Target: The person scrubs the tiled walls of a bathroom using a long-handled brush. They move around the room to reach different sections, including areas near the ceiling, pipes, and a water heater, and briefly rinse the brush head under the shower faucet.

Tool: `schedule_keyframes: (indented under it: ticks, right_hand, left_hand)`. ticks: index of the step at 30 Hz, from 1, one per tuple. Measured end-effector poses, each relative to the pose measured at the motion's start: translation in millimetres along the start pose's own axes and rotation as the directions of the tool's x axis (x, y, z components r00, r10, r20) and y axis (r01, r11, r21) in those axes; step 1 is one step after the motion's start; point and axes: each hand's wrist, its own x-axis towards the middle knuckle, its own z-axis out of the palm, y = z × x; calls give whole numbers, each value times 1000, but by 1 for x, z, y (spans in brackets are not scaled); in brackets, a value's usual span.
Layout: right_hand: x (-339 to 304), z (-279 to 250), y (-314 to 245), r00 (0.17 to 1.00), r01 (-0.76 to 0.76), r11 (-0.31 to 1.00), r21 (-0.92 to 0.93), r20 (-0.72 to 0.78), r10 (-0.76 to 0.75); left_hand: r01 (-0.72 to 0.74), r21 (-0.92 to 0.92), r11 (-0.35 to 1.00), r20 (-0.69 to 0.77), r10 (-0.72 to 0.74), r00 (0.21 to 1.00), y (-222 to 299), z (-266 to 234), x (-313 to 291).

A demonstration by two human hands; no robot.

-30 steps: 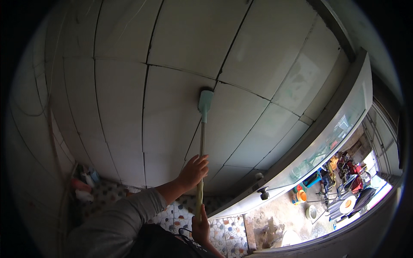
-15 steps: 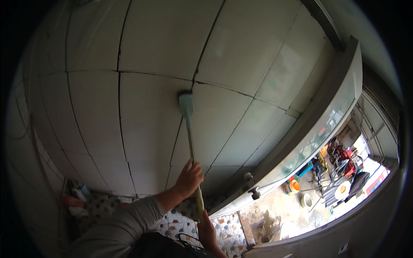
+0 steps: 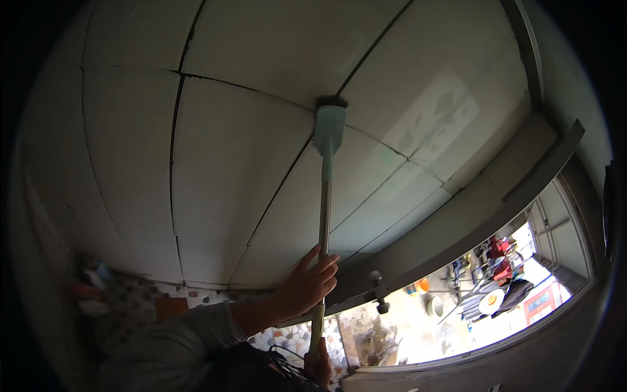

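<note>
A long-handled scrub brush with a pale blue-green head and dark bristles reaches up along the tiled wall. Its bristles meet the tiles close to where several dark grout lines cross. Partway up the metal pole, my left hand is wrapped loosely round it, some fingers rather straight. Lower down, at the pole's pale end, my right hand grips it. That hand is partly cut off by dark clothing and shadow.
On the right is a door edge with a round knob. Through the bright opening stand a pale bucket and cluttered equipment. Pebble-patterned flooring runs below the wall, with items in the left corner.
The brush head has moved up and right across the tiles, to the grout crossing. My left hand has shifted slightly right and down, its fingers looser. The view has tilted, and less door glass shows.
</note>
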Motion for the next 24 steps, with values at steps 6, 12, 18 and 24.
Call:
schedule_keyframes:
  ticks: [6,12,18,24]
  right_hand:
    - [40,14,-2,991,-134,858,497,67,116]
    - [103,-12,-80,984,-151,989,-5,98,151]
    - [158,-38,-105,999,48,972,230,-10,-47]
    - [172,-50,-103,990,139,988,74,-41,-136]
  left_hand:
    - [-78,-20,997,21,79,997,-29,-10,31]
    - [-93,-45,995,-54,91,994,-54,-20,75]
    - [-150,-5,989,-171,147,974,-66,-50,144]
    - [-135,12,991,-211,134,968,-59,-41,152]
